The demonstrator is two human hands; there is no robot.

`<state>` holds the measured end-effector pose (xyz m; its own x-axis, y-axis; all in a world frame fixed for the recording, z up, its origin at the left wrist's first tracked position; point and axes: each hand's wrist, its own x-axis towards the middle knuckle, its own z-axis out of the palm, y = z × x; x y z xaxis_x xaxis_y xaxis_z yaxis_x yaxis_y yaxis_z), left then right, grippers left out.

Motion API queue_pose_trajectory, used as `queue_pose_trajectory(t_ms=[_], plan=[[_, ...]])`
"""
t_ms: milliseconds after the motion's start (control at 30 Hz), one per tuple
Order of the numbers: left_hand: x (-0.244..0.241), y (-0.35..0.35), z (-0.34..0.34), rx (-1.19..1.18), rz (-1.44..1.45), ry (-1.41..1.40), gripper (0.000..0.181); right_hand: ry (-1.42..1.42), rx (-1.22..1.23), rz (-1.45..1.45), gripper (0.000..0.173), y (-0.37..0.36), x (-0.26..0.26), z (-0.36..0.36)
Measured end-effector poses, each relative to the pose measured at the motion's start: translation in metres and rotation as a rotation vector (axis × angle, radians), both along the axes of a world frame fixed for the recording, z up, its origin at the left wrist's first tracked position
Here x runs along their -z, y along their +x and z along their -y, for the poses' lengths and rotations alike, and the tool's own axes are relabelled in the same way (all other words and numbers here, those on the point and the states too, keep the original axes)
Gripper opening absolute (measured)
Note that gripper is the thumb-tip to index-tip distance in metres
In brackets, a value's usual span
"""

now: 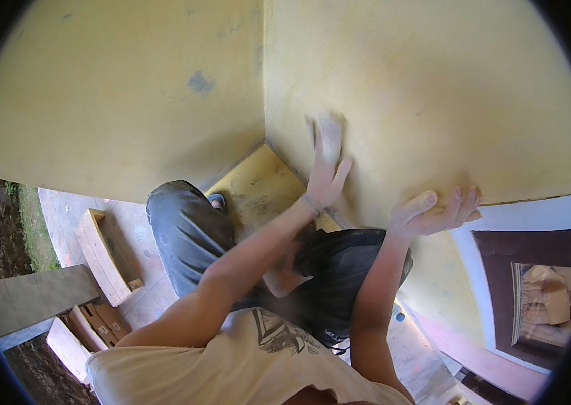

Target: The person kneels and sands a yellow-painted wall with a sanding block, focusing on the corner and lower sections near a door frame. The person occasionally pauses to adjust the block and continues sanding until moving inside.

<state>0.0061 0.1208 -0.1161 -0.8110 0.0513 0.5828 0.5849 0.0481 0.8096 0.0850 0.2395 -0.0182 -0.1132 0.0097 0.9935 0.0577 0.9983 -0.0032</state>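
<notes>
Against the right-hand yellow plastered wall (pixel 417 101), my left hand (pixel 327 162) is raised with its thumb held away from the fingers. Its fingers are pale and blurred, and no object shows in it. My right hand (pixel 434 211) is lower and to the right, half turned up with fingers apart and nothing in it. Its fingertips are at or close to the same wall; I cannot tell if they touch. Between my knees, in dark trousers (pixel 184 228), a scuffed yellow surface (pixel 260 185) fills the corner.
The left-hand yellow wall (pixel 128 91) has a grey patch (pixel 200 82). Behind at left are a wooden plank structure (pixel 105 258), cardboard boxes (pixel 100 324) and a grey ledge (pixel 37 296). A dark sandal (pixel 218 202) is near the corner. On the right is a brown frame (pixel 493 268).
</notes>
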Motion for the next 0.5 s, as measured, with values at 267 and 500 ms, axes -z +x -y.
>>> queue_pose_trajectory(t_ms=[267,500], plan=[[-0.071,-0.041,-0.002,0.0,-0.378,-0.084,0.065,-0.04,-0.02,-0.045,0.034,-0.003,-0.001,0.007],[-0.028,-0.007,0.009,0.037,-0.202,-0.302,0.07,-0.052,0.001,-0.04,0.036,0.002,0.004,0.009]])
